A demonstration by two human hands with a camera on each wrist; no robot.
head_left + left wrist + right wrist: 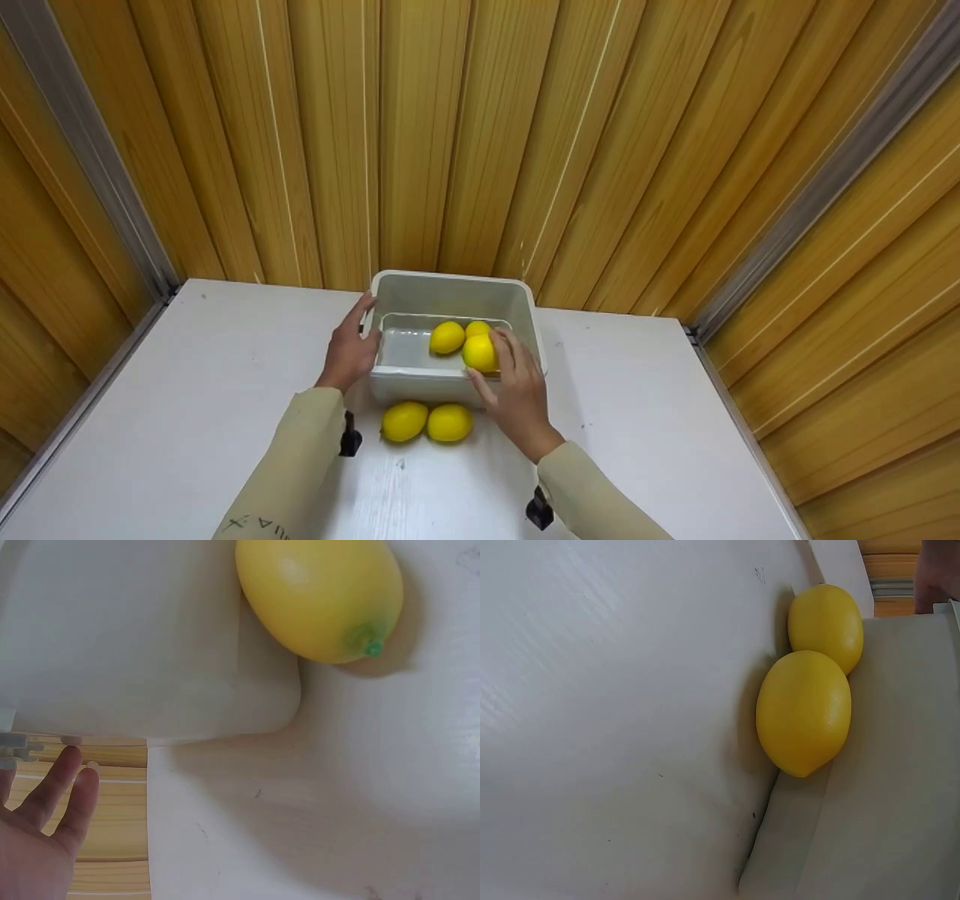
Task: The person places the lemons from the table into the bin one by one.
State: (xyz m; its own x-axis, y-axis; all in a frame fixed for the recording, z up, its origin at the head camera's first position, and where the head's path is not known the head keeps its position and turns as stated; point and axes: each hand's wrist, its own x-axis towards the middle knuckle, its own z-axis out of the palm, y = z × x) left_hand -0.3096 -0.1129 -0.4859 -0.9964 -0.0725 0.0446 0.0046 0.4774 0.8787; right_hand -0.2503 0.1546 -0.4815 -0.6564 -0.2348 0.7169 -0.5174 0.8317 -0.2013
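Note:
A grey-white plastic bin (420, 386) stands on the table. My left hand (349, 349) rests at its left side. In the left wrist view, this hand's fingers (64, 795) are fairly straight, with tips right at the bin's outer wall. Reaching over the near rim, my right hand (517, 390) grips a yellow lemon (478, 353) between thumb and fingers, inside the bin's outline. Behind it in the bin lie another lemon (447, 338) and a partly hidden lemon (478, 328). The right wrist view leaves out the right hand's grip.
Two more lemons, a left lemon (404, 421) and a right lemon (450, 423), lie side by side on the white table (637, 420), against the bin's near wall. Wood-patterned panels (450, 150) rise behind the bin and at both sides, with grey metal posts at the corners.

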